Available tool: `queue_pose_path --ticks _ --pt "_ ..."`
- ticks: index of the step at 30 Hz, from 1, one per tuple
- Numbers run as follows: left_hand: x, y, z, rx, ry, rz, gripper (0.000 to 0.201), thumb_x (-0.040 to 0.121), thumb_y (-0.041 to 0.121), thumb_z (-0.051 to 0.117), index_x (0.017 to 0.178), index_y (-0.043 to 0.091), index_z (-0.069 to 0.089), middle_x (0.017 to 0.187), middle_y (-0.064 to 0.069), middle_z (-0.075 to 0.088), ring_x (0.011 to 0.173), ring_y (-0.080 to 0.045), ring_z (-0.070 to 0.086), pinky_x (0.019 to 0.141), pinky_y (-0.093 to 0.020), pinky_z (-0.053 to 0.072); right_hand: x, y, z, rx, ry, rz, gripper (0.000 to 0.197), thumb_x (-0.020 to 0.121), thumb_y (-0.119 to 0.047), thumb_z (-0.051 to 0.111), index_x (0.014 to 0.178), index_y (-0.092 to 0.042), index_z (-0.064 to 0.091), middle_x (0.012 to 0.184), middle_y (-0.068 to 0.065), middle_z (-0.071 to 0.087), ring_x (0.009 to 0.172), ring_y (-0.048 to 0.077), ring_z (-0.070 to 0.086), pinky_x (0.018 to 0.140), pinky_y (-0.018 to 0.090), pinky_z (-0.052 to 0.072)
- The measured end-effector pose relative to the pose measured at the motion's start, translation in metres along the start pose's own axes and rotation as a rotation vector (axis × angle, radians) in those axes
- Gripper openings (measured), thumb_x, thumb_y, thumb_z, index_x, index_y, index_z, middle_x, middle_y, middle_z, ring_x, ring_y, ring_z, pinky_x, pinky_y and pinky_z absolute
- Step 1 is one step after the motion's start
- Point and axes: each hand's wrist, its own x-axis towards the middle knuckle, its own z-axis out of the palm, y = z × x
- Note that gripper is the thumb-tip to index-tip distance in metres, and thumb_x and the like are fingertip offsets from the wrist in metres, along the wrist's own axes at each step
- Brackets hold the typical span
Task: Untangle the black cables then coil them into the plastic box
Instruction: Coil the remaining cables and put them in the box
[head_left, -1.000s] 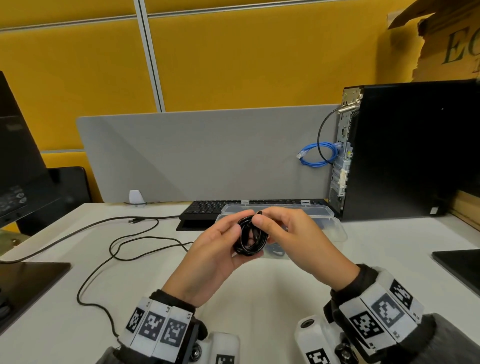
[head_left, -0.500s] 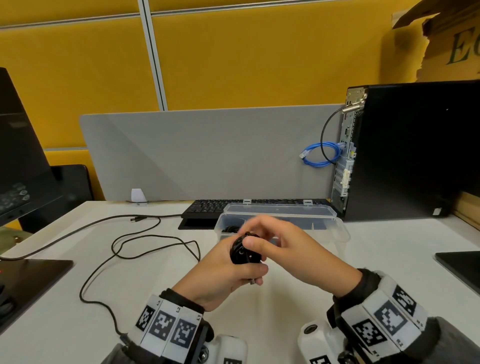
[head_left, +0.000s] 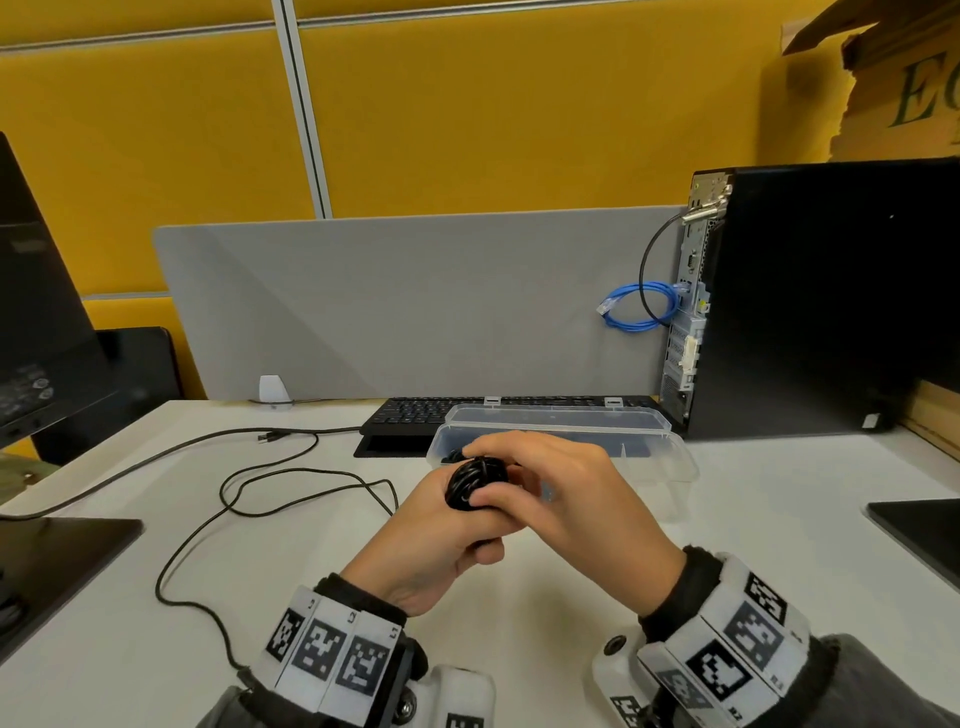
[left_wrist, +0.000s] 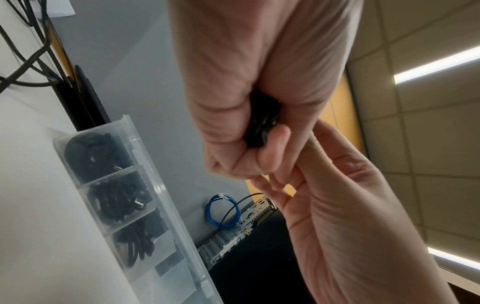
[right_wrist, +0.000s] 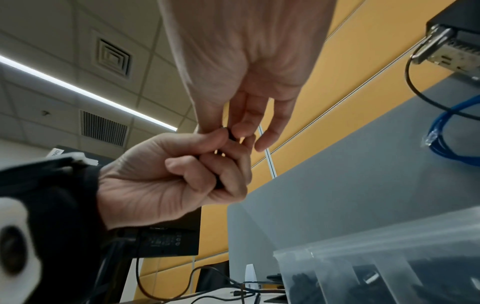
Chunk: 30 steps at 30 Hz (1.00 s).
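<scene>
A tight coil of black cable (head_left: 474, 482) is held above the table in front of the clear plastic box (head_left: 673, 459). My left hand (head_left: 467, 535) grips it in a fist from below, and the coil (left_wrist: 262, 125) shows dark between the curled fingers. Over the top, my right hand (head_left: 506, 480) pinches it with thumb and fingertips (right_wrist: 240, 128). In the left wrist view the box (left_wrist: 166, 207) has compartments, and three hold coiled black cables. Another black cable (head_left: 236, 496) lies loose in loops on the table to the left.
A black keyboard (head_left: 415, 413) lies behind the box against a grey divider. A black PC tower (head_left: 831, 296) with a blue cable (head_left: 640, 313) stands at the right. A monitor (head_left: 36, 312) and its base (head_left: 57, 561) fill the left side. A dark flat object (head_left: 924, 530) is at the right edge.
The coil was an open loop held between both hands. Now it is squeezed into a tight bundle in my left fist, with my right fingers over it. The hands sit slightly lower.
</scene>
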Motion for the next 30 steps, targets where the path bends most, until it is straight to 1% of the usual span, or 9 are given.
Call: queue_pose_path --ticks 5,8,11,16,18,22,24,27,30 --pt "0.001 -0.002 0.005 0.151 0.091 0.008 0.027 0.073 -0.009 0.064 0.068 0.018 0.063 0.062 0.004 0.055 0.049 -0.008 0.045 0.045 -0.022 0.037 0.002 0.002 0.001 -0.009 -0.056 0.074 0.025 0.085 -0.039 0.055 0.103 -0.026 0.066 0.084 -0.025 0.056 0.084 -0.003 0.042 0.074 0.011 0.035" --pt "0.003 -0.007 0.005 0.294 0.165 0.089 0.025 0.065 -0.001 0.067 0.065 0.024 0.063 0.061 0.007 0.056 0.059 -0.008 0.053 0.055 -0.020 0.048 0.002 0.003 0.003 -0.023 -0.109 0.101 0.026 0.088 -0.036 0.054 0.107 -0.024 0.066 0.087 -0.017 0.056 0.088 -0.005 0.035 0.076 0.010 0.030" --pt "0.003 -0.009 0.006 0.312 0.173 0.124 0.020 0.065 -0.004 0.067 0.078 0.011 0.065 0.071 -0.007 0.060 0.067 -0.016 0.058 0.066 -0.028 0.056 0.003 0.002 -0.002 -0.085 -0.179 0.103 0.025 0.091 -0.035 0.053 0.107 -0.022 0.066 0.095 -0.012 0.047 0.094 0.002 0.030 0.082 0.012 0.031" --pt "0.006 -0.009 0.020 0.358 0.199 0.138 0.026 0.071 -0.010 0.062 0.088 0.006 0.052 0.049 0.003 0.053 0.043 -0.013 0.048 0.046 -0.024 0.042 0.000 0.006 -0.017 0.013 -0.317 0.245 0.023 0.094 -0.033 0.049 0.098 -0.017 0.065 0.096 -0.019 0.035 0.099 -0.004 0.030 0.083 0.011 0.030" --pt "0.012 -0.009 0.025 0.396 0.222 0.137 0.030 0.071 -0.007 0.060 0.095 0.008 0.049 0.044 0.003 0.052 0.039 -0.013 0.045 0.042 -0.024 0.039 -0.005 0.008 -0.020 0.085 -0.338 0.291 0.016 0.095 -0.032 0.047 0.090 -0.024 0.060 0.100 -0.015 0.039 0.106 0.005 0.035 0.089 0.014 0.032" --pt "0.031 -0.007 0.036 0.482 0.200 0.118 0.033 0.076 0.004 0.067 0.099 0.016 0.047 0.046 0.009 0.051 0.037 -0.011 0.042 0.039 -0.020 0.037 -0.009 0.014 -0.034 0.139 -0.294 0.342 0.010 0.094 -0.030 0.049 0.092 -0.029 0.058 0.097 -0.010 0.043 0.089 0.002 0.042 0.074 0.014 0.032" --pt "0.044 -0.009 0.043 0.471 0.205 0.093 0.034 0.077 0.000 0.063 0.102 0.015 0.046 0.049 0.006 0.050 0.037 -0.010 0.040 0.038 -0.019 0.034 -0.007 0.023 -0.043 0.115 -0.294 0.359 0.016 0.095 -0.029 0.048 0.099 -0.022 0.062 0.092 -0.009 0.041 0.083 0.001 0.042 0.071 0.012 0.033" --pt "0.064 -0.010 0.050 0.458 0.227 0.072 0.036 0.077 -0.002 0.062 0.106 0.013 0.047 0.059 0.003 0.056 0.038 -0.005 0.050 0.042 -0.021 0.042 0.002 0.036 -0.055 0.068 -0.285 0.365 0.013 0.096 -0.027 0.047 0.094 -0.027 0.060 0.087 -0.005 0.040 0.080 0.008 0.045 0.069 0.014 0.036" --pt "0.082 -0.014 0.043 0.510 0.185 0.083 0.035 0.080 0.010 0.069 0.109 0.017 0.051 0.092 0.003 0.064 0.073 0.000 0.063 0.071 -0.017 0.051 0.019 0.062 -0.066 -0.099 -0.267 0.395 0.030 0.097 -0.025 0.045 0.093 -0.003 0.064 0.081 0.008 0.047 0.072 0.019 0.046 0.061 0.023 0.035"
